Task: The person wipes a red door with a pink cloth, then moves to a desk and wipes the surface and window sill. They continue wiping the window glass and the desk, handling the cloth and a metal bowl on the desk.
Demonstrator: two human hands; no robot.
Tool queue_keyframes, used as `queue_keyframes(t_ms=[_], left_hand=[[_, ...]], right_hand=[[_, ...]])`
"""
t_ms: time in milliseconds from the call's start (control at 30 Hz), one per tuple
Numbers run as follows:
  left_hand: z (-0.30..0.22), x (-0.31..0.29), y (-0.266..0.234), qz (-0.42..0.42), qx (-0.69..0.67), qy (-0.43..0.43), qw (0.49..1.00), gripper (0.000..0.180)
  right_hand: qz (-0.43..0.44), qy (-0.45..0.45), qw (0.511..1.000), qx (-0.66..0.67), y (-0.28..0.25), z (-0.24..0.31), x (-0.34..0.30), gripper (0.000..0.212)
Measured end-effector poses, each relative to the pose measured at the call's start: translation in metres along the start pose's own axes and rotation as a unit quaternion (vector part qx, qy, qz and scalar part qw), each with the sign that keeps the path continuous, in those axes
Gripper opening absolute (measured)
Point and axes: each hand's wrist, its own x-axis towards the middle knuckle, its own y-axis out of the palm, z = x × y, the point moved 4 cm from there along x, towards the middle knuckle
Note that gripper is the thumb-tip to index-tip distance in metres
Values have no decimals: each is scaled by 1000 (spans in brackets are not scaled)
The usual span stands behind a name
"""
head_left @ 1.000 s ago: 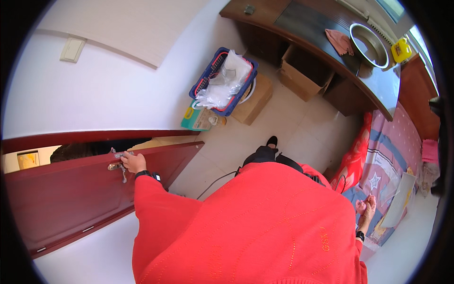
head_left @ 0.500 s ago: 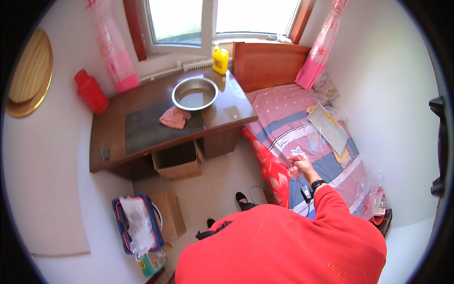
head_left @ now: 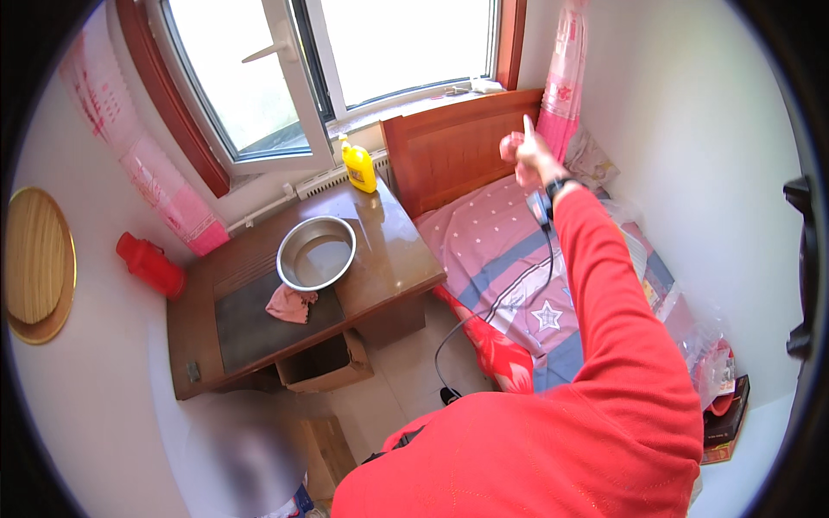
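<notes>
My right hand [head_left: 533, 157] is stretched out over the far end of the bed, in front of the wooden headboard [head_left: 462, 147]. Its index finger points up while the other fingers curl round a small pink bunch [head_left: 510, 147], which looks like crumpled cloth; blur hides its exact shape. On that wrist is a dark band [head_left: 561, 185], and a small device [head_left: 539, 207] with a dark cable hangs close by it. The red-sleeved right arm [head_left: 609, 276] crosses above the patterned bedspread [head_left: 484, 229]. My left hand is out of sight.
Left of the bed stands a brown desk [head_left: 393, 250] bearing a metal basin [head_left: 315, 281] with liquid, a pink cloth [head_left: 291, 304] and a yellow jug [head_left: 358, 168]. A red flask [head_left: 151, 265] is by the left wall. An open window sash [head_left: 233, 82] juts inward.
My right hand has moved from the middle of the bed up and away toward the headboard, its index finger now extended. The view has shifted, so the desk sits lower and further left.
</notes>
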Motion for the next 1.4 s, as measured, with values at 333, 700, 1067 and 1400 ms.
queue_keyframes(t_ms=[333, 700, 1067, 1400], left_hand=[[25, -80, 17, 150, 35, -18, 988, 83], [4, -144, 20, 157, -6, -81, 984, 78], [-83, -103, 36, 201, -52, -17, 978, 76], [-101, -79, 51, 228, -91, 12, 969, 74]], right_hand=[[75, -24, 956, -284, 79, 102, 148, 55], [38, -14, 957, -288, 128, 83, 200, 26], [28, -3, 964, -263, 86, 80, 205, 35], [57, 14, 962, -265, 93, 85, 170, 24]])
